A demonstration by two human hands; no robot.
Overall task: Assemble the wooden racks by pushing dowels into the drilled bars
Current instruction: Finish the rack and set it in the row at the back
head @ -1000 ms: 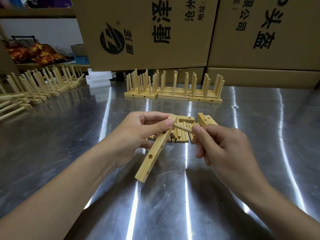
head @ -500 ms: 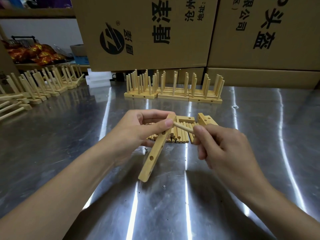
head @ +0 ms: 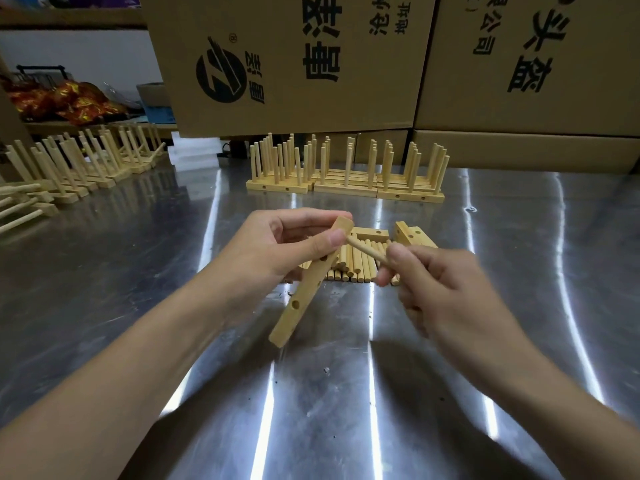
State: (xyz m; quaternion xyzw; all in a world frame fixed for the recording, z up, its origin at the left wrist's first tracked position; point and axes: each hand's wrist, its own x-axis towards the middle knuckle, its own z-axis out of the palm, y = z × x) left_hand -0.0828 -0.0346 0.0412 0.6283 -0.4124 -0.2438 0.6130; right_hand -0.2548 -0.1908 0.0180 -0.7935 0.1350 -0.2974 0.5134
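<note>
My left hand [head: 280, 249] grips the upper end of a drilled wooden bar [head: 304, 294], which slants down toward me above the steel table, with two holes showing on its face. My right hand [head: 436, 285] pinches a dowel [head: 367, 250] whose far tip meets the bar near its top, right by my left thumb. Behind my hands lie a row of loose dowels [head: 353, 268] and two more drilled bars [head: 410, 235].
Finished racks [head: 346, 174] with upright dowels stand in a row at the back centre, more racks [head: 79, 161] at the left. Large cardboard boxes [head: 294, 60] wall off the rear. The steel table [head: 311, 410] stretches toward me.
The bar's lower end has lifted a little and both hands have shifted slightly; the dowel tip stays at the bar's upper hole.
</note>
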